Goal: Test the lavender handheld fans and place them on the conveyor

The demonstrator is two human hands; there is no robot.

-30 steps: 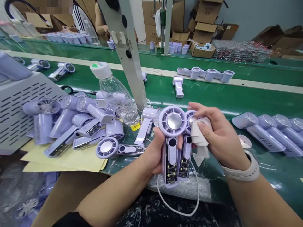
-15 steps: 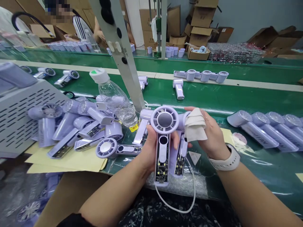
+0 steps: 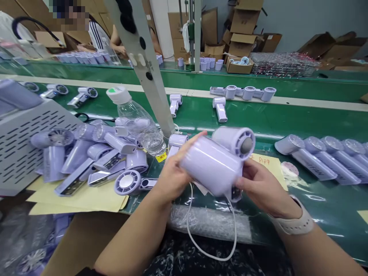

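A lavender handheld fan [image 3: 211,165], smeared by motion, is tilted sideways between my hands, its smooth casing towards me. My left hand [image 3: 174,174] is closed round its left side. The fingers and thumb of my right hand [image 3: 260,188] close on its right end. Just behind it shows a second lavender fan [image 3: 234,142], its grille facing right, its lower part mostly hidden; whether my right hand also grips this one is unclear. A white cable [image 3: 188,226] loops below. Left of my left hand lies another fan [image 3: 128,182] with its circuit board partly showing.
A pile of fans [image 3: 99,151] lies on yellow paper [image 3: 77,201] at the left, near a leaning water bottle [image 3: 140,122] and a metal post [image 3: 152,76]. More fans [image 3: 319,161] lie in a row at the right. Beyond runs a green conveyor [image 3: 195,115]; a co-worker [image 3: 99,34] sits opposite.
The fan in my left hand has turned from upright, grille and circuit board showing, to sideways with its casing towards me. My right hand has lowered onto its end. The pale cloth is out of sight.
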